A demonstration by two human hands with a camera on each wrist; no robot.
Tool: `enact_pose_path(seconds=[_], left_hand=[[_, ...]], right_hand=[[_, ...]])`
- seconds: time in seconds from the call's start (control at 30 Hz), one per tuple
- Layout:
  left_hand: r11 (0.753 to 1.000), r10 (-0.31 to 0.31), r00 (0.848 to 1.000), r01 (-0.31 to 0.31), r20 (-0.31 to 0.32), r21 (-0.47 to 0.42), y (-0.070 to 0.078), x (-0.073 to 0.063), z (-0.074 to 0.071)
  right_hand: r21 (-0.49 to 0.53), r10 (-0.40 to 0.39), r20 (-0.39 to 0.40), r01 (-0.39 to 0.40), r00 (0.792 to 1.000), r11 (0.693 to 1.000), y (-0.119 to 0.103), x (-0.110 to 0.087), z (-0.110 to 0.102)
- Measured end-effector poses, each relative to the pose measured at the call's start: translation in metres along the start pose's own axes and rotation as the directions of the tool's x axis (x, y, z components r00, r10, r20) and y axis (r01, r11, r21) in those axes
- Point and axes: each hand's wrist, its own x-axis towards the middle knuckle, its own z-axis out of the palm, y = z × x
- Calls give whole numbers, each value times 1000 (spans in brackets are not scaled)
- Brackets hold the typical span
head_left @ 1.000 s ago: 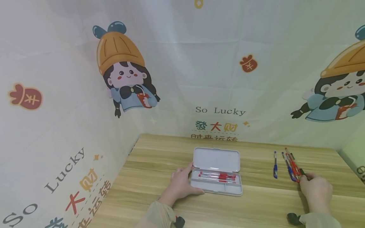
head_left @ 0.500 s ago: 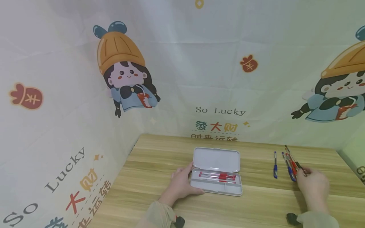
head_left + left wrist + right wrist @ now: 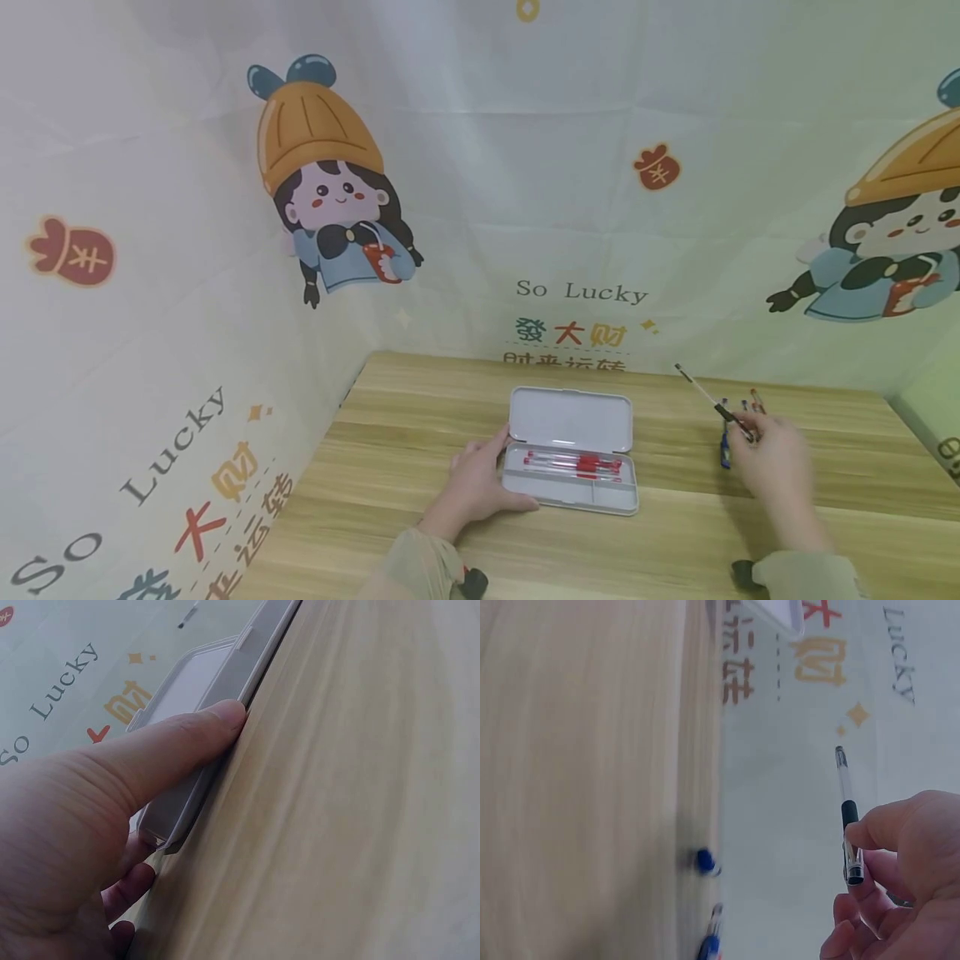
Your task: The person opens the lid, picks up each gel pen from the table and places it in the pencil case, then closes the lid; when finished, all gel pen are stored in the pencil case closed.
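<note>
My right hand (image 3: 776, 467) pinches a black gel pen (image 3: 705, 394) between thumb and fingers, lifted above the table at the right. In the right wrist view, the pen's black grip (image 3: 849, 812) shows just beyond my thumb. My left hand (image 3: 472, 483) holds the left end of an open white pencil case (image 3: 547, 493), thumb along its front wall and fingers round the end. Several red pens (image 3: 588, 467) lie lengthwise in the case's back compartment. A blue pen (image 3: 725, 454) lies beside my right hand, which partly hides other pens.
The wooden table (image 3: 420, 400) meets a printed curtain (image 3: 465, 208) at its back edge. The case's raised lid (image 3: 572, 419) leans back. Behind my right hand, the tip of a red pen (image 3: 757, 400) shows.
My right hand has picked the black pen out of the pens at the right, raised it and carried it left. The left hand and case have stayed put.
</note>
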Motion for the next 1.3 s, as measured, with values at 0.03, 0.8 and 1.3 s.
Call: enact_pose_path(seconds=[0.03,0.8,1.3], left_hand=[[1000,1,1000,-1,-1,1,1,0,0],[1000,-5,1000,5,-1,-7,7,-1,-2],[1000,-3,1000,3,-3,4,3,-1,0]], right_hand=[[3,-30,1,30,1000,1000,-5,-1,1],[102,-331,151,319,931,942,-72,-26,52],[174,-311,271,271,911,947,-79,-35,68]])
